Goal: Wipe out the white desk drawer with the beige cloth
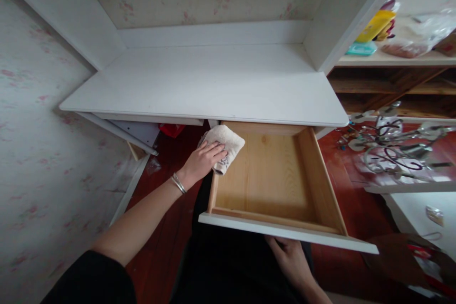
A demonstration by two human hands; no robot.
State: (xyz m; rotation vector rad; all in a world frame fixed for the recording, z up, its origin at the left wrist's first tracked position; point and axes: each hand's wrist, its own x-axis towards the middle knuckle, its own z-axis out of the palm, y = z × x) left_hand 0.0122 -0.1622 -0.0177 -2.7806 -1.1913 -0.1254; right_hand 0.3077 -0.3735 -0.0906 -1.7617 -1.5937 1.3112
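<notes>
My left hand [206, 159] presses a folded, pale cloth [233, 141] with dark marks against the left side wall of a pulled-out drawer [267, 175]. Its fingers lie over the cloth, and a silver bracelet [178, 183] circles the wrist. Bare light wood lines the drawer, which has a white front panel [285, 233]. Below that panel is my right hand [290, 256], close to its underside. The panel hides most of its fingers, so I cannot tell how they are closed.
Above the drawer is a white desk top [203, 80] with side uprights. A metal chandelier [399, 147] lies at the right on the red wood floor [335, 175]. Bags and a yellow item [376, 26] rest on a shelf [392, 60]. Flowered wallpaper [46, 161] covers the left wall.
</notes>
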